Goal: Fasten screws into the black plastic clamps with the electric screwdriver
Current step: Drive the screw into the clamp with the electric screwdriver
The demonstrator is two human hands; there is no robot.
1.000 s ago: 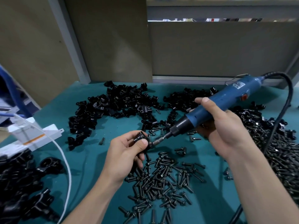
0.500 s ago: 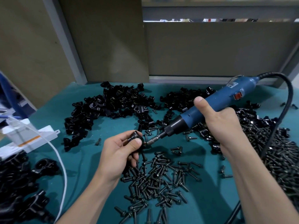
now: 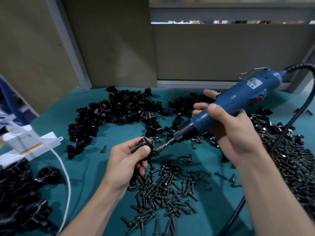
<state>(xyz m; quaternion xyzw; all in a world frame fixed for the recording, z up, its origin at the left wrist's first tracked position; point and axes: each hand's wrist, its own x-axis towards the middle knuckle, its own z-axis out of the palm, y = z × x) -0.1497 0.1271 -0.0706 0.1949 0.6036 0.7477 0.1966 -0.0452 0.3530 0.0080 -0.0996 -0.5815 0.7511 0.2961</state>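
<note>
My left hand (image 3: 127, 160) pinches a small black plastic clamp (image 3: 142, 143) between thumb and fingers above the teal table. My right hand (image 3: 235, 132) grips the blue electric screwdriver (image 3: 226, 106), which slants down to the left. Its metal bit (image 3: 163, 146) meets the right side of the clamp. Any screw at the bit's tip is hidden by my thumb. A pile of loose black screws (image 3: 163, 189) lies just below my hands. A heap of black clamps (image 3: 115, 113) spreads across the back of the table.
More screws (image 3: 296, 167) are heaped at the right, crossed by the screwdriver's black cable (image 3: 289, 121). At the left lie a white box (image 3: 32, 145), a white cord (image 3: 66, 181) and larger black parts (image 3: 20, 198). Brown panels (image 3: 110, 41) close off the back.
Both hands and the screwdriver hold the same pose with the bit at the clamp. The view has shifted slightly, so everything sits a little more to the left.
</note>
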